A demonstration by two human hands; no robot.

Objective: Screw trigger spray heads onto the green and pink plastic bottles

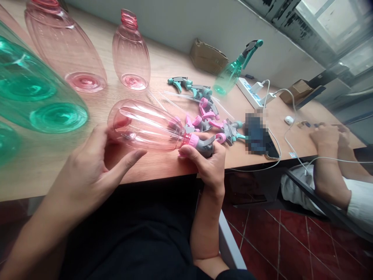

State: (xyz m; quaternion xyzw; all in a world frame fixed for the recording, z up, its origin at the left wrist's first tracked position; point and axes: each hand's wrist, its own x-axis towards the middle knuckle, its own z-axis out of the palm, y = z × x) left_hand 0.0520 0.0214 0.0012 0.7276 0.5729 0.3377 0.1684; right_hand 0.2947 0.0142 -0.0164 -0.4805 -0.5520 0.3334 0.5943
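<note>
A clear pink spray bottle point(145, 126) lies sideways above the table's front edge, its base to the left. My right hand point(208, 163) is closed around the pink collar and grey spray head point(205, 147) at its neck. At the base, my left hand point(96, 155) cups the bottle, thumb stretched along the near side and fingertips partly hidden behind it. The spray head sits at the bottle's mouth; how tightly it is fitted I cannot tell. Just beyond my right hand lie several loose pink, grey and teal spray heads point(204, 112) with clear tubes.
Pink bottles without heads point(131, 58) and green bottles point(58, 112) stand left. A green spray bottle point(230, 76) stands near a cardboard box point(208, 56) and a power strip point(250, 93). Cables run past a dark device point(259, 134). Another person's hands point(328, 136) rest at right.
</note>
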